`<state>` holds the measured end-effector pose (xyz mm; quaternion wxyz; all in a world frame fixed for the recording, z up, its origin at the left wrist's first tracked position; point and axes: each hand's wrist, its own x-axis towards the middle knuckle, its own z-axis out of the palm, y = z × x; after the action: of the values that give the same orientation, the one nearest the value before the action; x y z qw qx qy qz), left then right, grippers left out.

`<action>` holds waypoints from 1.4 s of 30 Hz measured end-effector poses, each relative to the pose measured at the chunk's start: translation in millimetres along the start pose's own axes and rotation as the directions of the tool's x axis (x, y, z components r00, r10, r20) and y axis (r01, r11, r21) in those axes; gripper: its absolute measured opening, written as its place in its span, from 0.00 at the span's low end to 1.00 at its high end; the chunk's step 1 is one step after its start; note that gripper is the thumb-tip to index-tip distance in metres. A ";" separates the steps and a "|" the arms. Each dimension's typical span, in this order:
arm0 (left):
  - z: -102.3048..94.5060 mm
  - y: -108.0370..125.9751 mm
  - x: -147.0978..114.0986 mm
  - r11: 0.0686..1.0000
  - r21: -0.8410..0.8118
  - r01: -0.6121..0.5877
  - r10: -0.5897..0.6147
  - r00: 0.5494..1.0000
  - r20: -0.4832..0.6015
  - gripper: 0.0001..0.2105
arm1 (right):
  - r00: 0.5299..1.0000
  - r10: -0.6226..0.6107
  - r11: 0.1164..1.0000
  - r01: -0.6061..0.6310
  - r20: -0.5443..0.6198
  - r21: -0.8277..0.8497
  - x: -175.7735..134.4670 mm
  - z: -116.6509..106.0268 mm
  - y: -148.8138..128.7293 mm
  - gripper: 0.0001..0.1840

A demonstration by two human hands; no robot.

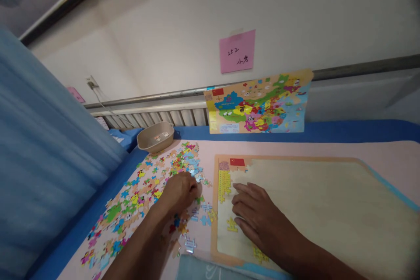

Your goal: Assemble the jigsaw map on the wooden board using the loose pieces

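Observation:
My left hand (pixel 183 188) is over the right edge of the loose jigsaw pieces (pixel 134 197), its fingers curled together. Whatever they may pinch is hidden. My right hand (pixel 254 210) rests on the puzzle board (pixel 311 205) with fingers stretched apart and nothing held. Near its fingertips, a strip of joined yellow pieces (pixel 224 183) runs down the board's left side, below a red flag piece (pixel 236 162). A separate yellow piece (pixel 231 225) lies lower down, and more yellow pieces (pixel 260 253) show beneath my right wrist. Between the hands lie several pale blue pieces (pixel 206 219).
A beige basket (pixel 156 138) with a few pieces inside stands behind the pile. A colourful map sheet (pixel 259 105) leans against the wall rail. A pink note (pixel 237 51) hangs above. A blue curtain (pixel 49 162) hangs at left, and a grey-green cloth-like item (pixel 210 269) lies at the front edge.

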<state>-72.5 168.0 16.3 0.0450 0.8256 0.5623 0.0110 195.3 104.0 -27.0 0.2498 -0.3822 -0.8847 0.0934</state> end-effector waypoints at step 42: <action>4.3 -37.2 38.8 0.945 -0.265 0.191 -0.217 0.974 -0.069 0.13 | 0.928 0.322 0.941 -0.292 -0.185 0.172 4.8 -17.4 29.9 0.11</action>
<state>-92.5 217.3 7.6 0.1249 0.7486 0.6401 0.1192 220.3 127.7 -21.0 0.3509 -0.5050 -0.7736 0.1530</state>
